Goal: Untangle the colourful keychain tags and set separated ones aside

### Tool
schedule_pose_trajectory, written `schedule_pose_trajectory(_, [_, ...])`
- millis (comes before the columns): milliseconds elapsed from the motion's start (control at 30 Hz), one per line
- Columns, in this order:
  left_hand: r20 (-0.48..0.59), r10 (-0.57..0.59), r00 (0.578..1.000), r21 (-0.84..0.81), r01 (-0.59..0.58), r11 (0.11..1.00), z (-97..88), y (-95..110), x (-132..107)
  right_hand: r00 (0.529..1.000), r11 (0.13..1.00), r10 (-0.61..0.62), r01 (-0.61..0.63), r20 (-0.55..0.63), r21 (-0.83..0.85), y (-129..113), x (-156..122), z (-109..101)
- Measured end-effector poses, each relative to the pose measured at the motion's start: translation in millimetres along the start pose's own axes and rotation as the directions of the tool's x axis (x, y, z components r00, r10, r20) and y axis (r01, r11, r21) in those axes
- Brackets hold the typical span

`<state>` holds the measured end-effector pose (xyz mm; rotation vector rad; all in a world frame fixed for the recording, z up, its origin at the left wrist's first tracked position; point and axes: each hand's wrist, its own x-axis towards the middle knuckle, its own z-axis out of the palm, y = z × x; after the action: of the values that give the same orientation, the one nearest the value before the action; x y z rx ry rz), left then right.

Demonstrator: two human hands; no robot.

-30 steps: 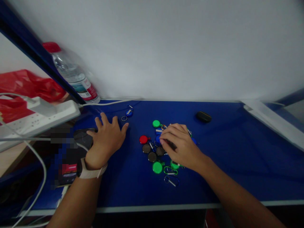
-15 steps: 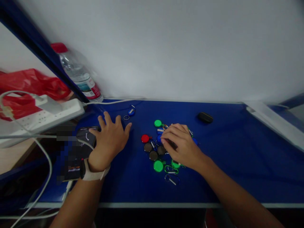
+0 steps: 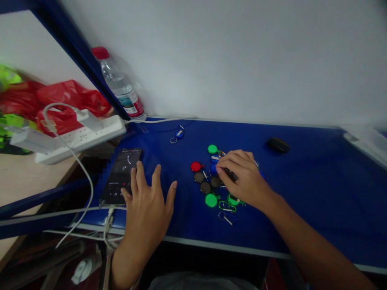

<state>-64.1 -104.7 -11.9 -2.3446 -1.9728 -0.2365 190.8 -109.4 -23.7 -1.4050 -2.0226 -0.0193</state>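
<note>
A small dark oblong object [image 3: 232, 175] is pinched in the curled right hand [image 3: 246, 179], long axis slanting down-right. The empty left hand [image 3: 146, 217] is spread open over the edge of a black smartphone [image 3: 120, 176].

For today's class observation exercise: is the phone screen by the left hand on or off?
On: the phone has a lit screen, showing pale marks and small text.
</note>
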Motion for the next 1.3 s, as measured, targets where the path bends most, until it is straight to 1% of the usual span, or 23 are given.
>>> schedule_pose_trajectory(133, [0.023,-0.023,0.999,0.009,0.023,1.000,-0.4,-5.5,-3.8,1.000,1.000,0.006,-0.006,-0.001,-0.007,0.0,-0.3,0.3])
schedule_pose_trajectory(300, [0.044,-0.051,0.998,0.013,0.050,0.999,1.7,-9.8,-2.0,1.000,1.000,0.003,-0.003,-0.007,-0.015,-0.6,0.2,-0.3])
schedule_pose_trajectory(433, [0.068,-0.064,0.996,0.015,0.063,0.998,4.4,-8.9,0.9,1.000,1.000,0.001,-0.001,-0.008,-0.013,-0.6,0.7,0.0])
schedule_pose_trajectory(533, [0.053,-0.069,0.996,0.026,0.067,0.997,5.5,-8.3,0.7,1.000,1.000,0.000,-0.001,-0.011,-0.014,-0.5,0.6,0.3])
schedule_pose_trajectory(867, [0.024,-0.012,1.000,0.009,0.012,1.000,3.3,-4.5,-9.6,1.000,1.000,0.022,-0.022,0.008,-0.009,-2.5,0.7,-1.7])
schedule_pose_trajectory(1000, [0.033,-0.010,0.999,0.003,0.010,1.000,2.2,-3.1,-10.8,1.000,1.000,0.013,-0.013,0.014,-0.018,-1.7,0.7,-1.5])
schedule_pose_trajectory(1300, [0.087,-0.073,0.993,-0.028,0.076,0.997,-0.3,-5.0,-16.0,1.000,1.000,0.002,-0.002,-0.002,-0.021,-1.9,0.3,-1.8])
